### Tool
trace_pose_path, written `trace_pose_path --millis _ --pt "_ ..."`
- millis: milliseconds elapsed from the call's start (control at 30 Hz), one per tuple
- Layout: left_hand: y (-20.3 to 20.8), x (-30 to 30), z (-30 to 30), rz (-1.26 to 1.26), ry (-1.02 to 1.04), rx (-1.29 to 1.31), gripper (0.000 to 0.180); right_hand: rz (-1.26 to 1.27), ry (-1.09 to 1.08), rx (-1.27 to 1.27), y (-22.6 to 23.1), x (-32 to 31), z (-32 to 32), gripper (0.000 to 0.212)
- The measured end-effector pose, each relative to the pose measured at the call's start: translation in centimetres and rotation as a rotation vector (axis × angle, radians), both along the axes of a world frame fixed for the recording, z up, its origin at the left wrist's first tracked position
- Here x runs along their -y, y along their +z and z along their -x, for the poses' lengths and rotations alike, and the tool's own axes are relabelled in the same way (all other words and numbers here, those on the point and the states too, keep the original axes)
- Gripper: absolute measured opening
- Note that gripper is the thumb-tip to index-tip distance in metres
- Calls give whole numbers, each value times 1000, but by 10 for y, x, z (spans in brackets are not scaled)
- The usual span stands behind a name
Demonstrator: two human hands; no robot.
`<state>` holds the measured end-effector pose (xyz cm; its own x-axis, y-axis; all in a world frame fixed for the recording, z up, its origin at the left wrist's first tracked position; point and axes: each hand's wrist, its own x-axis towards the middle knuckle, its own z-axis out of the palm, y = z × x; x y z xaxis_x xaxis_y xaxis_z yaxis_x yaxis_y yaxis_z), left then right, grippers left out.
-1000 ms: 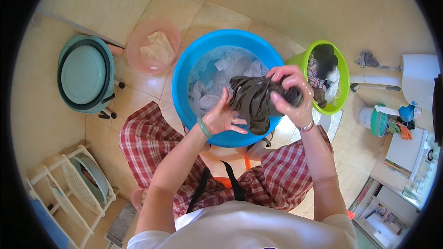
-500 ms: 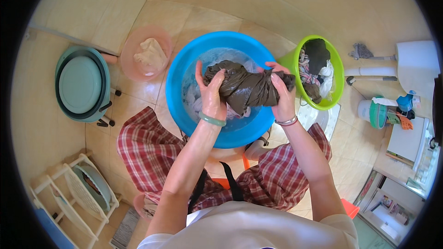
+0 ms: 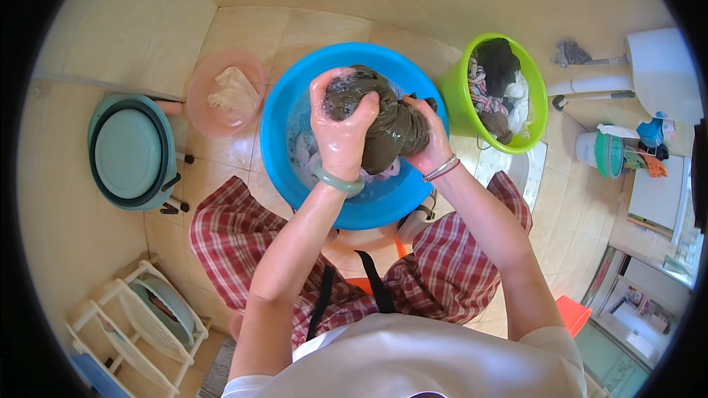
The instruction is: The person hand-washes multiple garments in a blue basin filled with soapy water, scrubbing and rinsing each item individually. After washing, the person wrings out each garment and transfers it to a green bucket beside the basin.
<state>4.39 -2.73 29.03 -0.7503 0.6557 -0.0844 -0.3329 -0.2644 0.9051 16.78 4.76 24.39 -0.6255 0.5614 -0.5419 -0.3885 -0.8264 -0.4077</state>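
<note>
A wet, dark olive-brown garment (image 3: 394,130) is bunched up above a big blue basin (image 3: 274,125). My left hand (image 3: 341,127), with a green bangle on its wrist, wraps round the garment's left end, thumb on top. Round its right end my right hand (image 3: 431,136) is closed; some of its fingers are hidden behind the cloth. Soapy water (image 3: 299,107) fills the basin below, and pale patterned laundry (image 3: 304,149) lies in it, partly covered by my left hand and the garment.
A lime-green bucket (image 3: 540,96) of clothes stands right of the basin. To the left are a pink basin (image 3: 203,114) with cream cloth and stacked teal basins (image 3: 127,155). A white rack (image 3: 133,335) stands lower left; a white washbasin (image 3: 664,74) is far right.
The garment has been squeezed into a shorter, more upright bundle. My right hand has moved left and down, closer to my left hand, which has turned and risen slightly.
</note>
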Motion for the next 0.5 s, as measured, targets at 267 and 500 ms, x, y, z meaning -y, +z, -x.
trace_pose_path --millis 267,500 --pt "22 -2 8 -87 -236 -843 39 -12 175 -200 3 -8 1 31" --pt "30 4 -11 -288 -368 -1229 38 -534 414 -284 -12 -18 -7 33"
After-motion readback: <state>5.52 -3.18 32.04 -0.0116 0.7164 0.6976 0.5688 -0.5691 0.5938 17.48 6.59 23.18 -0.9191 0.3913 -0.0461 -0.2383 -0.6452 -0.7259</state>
